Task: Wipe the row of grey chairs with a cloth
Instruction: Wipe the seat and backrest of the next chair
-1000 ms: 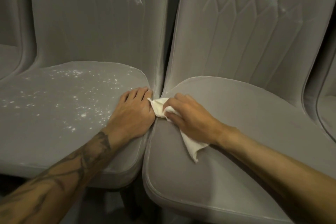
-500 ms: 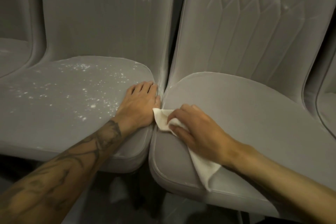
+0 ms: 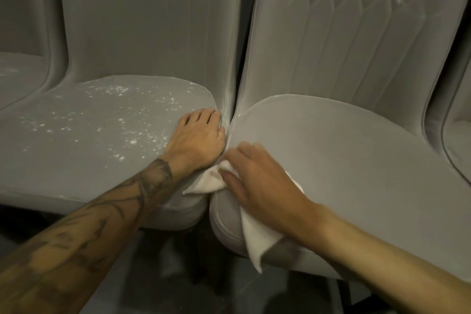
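Risk, lower centre: loose tail of cloth hangs off front edge of R chair seat. Prob. snags or slips free if a stroke runs fast along the gap btwn seats. Cloth's other corner laps onto L chair seat, so it could drag white specks across to the cleaner R seat.

Right hand, centre: fingers lightly bent over bunched cloth, thumb against it, gripping and pressing it to seat's L edge.

Left hand, just up-left: fingers straight, together, flat on L seat by the gap, holding nothing.

Top of frame: white streaks on L backrest and R backrest, not yet wiped.
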The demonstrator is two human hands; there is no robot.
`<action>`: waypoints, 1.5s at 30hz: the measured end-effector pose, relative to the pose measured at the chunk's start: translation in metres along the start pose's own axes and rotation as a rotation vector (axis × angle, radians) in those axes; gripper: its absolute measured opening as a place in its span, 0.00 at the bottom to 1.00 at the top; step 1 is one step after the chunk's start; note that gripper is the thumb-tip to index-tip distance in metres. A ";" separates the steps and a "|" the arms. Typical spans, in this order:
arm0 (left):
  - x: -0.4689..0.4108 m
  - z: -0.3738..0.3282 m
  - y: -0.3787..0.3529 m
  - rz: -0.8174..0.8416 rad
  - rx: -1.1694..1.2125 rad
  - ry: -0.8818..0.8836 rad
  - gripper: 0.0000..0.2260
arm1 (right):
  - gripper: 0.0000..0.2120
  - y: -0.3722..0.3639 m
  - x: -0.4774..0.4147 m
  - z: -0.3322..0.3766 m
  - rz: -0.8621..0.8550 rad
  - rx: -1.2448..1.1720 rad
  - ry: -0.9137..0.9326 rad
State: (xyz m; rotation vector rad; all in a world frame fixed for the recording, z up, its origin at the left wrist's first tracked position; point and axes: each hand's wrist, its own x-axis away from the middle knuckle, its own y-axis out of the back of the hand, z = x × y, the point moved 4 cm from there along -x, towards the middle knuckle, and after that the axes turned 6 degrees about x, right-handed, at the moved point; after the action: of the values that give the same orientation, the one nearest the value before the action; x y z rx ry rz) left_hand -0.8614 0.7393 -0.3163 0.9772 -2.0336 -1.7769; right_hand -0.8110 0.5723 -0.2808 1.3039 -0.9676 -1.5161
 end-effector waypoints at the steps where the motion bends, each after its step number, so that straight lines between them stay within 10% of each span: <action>1: 0.000 0.000 0.000 0.005 0.009 -0.007 0.22 | 0.12 -0.002 -0.009 0.001 -0.012 0.023 -0.039; 8: -0.002 0.001 0.001 0.002 0.004 -0.010 0.23 | 0.08 0.007 0.031 0.014 0.094 -0.108 0.237; 17: 0.000 0.005 -0.002 -0.005 -0.015 -0.039 0.22 | 0.10 -0.011 -0.066 -0.075 -0.051 -0.026 -0.167; 45: -0.004 0.006 -0.001 0.002 0.088 0.014 0.20 | 0.09 0.000 -0.012 0.007 0.061 -0.029 -0.015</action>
State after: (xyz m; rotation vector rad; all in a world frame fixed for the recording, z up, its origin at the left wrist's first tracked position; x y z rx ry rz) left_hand -0.8614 0.7464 -0.3172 1.0088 -2.1192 -1.6882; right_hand -0.8178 0.5834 -0.2761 1.2332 -0.9833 -1.4898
